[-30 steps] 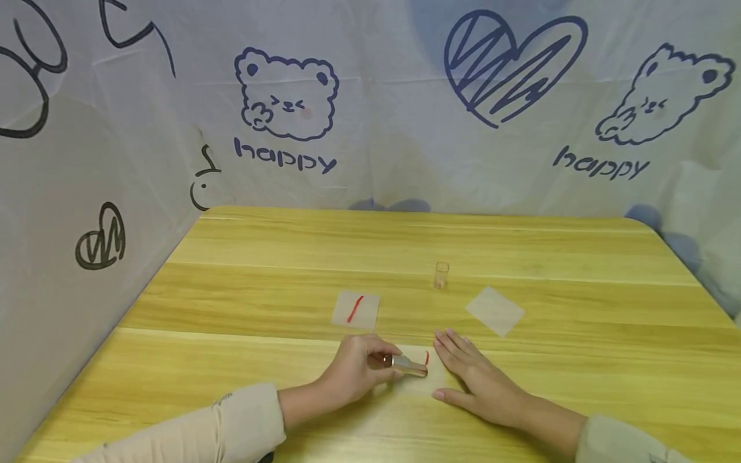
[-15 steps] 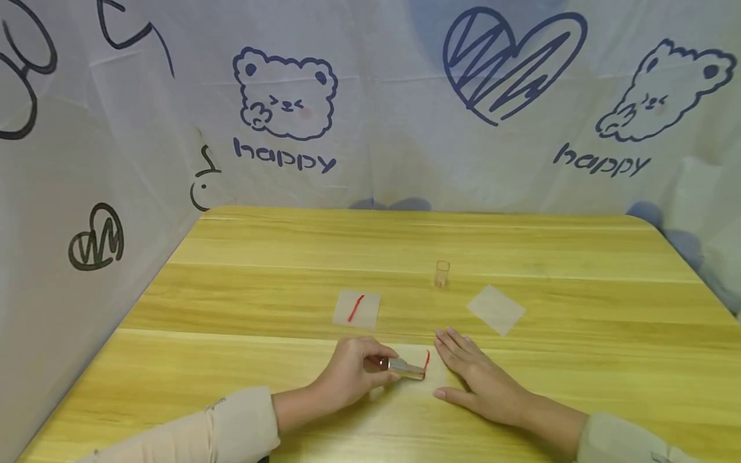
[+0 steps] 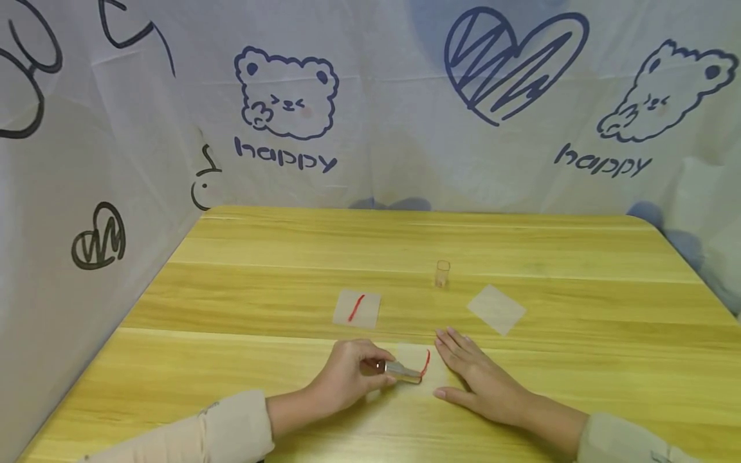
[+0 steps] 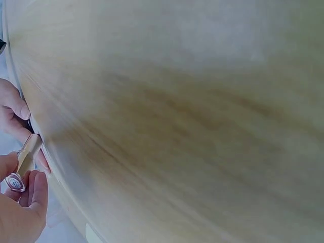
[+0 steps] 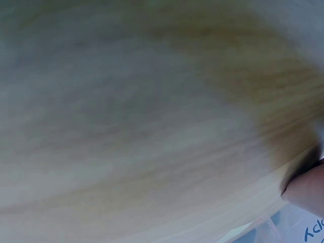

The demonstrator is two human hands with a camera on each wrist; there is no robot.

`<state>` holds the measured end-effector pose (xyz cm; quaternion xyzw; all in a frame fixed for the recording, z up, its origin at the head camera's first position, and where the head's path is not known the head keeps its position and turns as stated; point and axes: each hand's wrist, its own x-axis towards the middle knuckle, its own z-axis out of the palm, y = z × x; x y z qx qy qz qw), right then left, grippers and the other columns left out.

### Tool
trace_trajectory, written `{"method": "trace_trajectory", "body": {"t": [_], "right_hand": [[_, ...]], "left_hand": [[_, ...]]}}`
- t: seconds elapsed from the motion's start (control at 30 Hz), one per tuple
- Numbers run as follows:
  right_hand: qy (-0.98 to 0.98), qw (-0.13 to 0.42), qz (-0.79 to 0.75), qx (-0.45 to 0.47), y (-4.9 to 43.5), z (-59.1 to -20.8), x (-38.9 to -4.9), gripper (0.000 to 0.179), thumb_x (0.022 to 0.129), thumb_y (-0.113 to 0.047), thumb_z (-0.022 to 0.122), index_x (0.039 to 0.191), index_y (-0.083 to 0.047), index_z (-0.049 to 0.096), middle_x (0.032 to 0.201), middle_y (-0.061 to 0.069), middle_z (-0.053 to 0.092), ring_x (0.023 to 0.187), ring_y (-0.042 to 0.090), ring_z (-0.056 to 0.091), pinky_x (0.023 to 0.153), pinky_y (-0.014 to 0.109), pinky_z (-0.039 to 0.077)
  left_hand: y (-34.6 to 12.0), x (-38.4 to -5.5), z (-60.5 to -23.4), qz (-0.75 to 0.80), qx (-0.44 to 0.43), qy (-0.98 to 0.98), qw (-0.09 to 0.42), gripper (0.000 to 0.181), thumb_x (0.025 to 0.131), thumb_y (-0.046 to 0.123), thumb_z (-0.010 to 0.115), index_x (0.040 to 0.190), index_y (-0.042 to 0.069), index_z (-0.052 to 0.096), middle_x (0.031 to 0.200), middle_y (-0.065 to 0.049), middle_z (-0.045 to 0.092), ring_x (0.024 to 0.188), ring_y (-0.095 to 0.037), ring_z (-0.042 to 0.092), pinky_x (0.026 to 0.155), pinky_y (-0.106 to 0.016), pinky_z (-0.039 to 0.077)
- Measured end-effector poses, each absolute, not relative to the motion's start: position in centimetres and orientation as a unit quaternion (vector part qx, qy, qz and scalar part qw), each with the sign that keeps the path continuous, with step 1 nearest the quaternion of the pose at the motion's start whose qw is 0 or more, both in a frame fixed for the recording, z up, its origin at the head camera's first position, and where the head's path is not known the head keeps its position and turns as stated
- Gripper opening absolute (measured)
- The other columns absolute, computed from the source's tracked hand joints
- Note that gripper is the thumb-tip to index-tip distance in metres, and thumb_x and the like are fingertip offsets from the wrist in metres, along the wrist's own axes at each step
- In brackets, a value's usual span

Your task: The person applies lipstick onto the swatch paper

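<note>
The left hand [image 3: 354, 373], at the left side of the work sheet [image 3: 408, 351], pinches a metallic tube [image 3: 402, 371] between thumb and fingers. The tube's end lies over the work sheet, at the lower end of a red stroke [image 3: 427, 362]. The right hand [image 3: 483, 382] rests flat at the sheet's right edge, fingers extended, grasping nothing; overlap with the sheet cannot be confirmed. Step in hand, as judged: drawing the stroke. The next move appears to require light, even pressure with the sheet steadied, then a clean lift. Beyond the work sheet: a marked sheet [image 3: 341, 308] far left, a blank sheet [image 3: 496, 310] far right, and, farthest, a clear container [image 3: 442, 274].
</note>
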<state>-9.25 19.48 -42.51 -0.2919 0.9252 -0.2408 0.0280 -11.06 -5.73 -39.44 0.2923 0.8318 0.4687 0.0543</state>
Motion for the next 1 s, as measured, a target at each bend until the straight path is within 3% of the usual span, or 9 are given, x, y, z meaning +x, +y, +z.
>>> {"method": "trace_trajectory", "body": {"t": [0.63, 1.0], "right_hand": [[0.922, 0.031, -0.249, -0.293, 19.4, -42.4, -9.2, 0.073, 0.092, -0.046, 0.05, 0.14, 0.006, 0.03, 0.151, 0.019, 0.022, 0.139, 0.04, 0.018, 0.107, 0.006, -0.014], [0.922, 0.019, -0.248, -0.297, 19.5, -42.6, -9.2, 0.073, 0.092, -0.045, 0.051, 0.14, 0.006, 0.031, 0.15, 0.02, 0.024, 0.139, 0.04, 0.019, 0.107, 0.006, -0.014]], "left_hand": [[-6.6, -10.6, -39.1, 0.475, 0.279, 0.832, 0.072, 0.018, 0.075, 0.002, 0.074, 0.091, -0.006, 0.069, 0.086, -0.014, 0.069, 0.072, -0.009, 0.064, 0.065, -0.009, 0.053], [-7.1, -10.4, -39.0, 0.482, 0.279, 0.828, 0.07, 0.019, 0.075, 0.003, 0.074, 0.09, -0.006, 0.069, 0.085, -0.014, 0.069, 0.072, -0.013, 0.065, 0.065, -0.009, 0.053]]}}
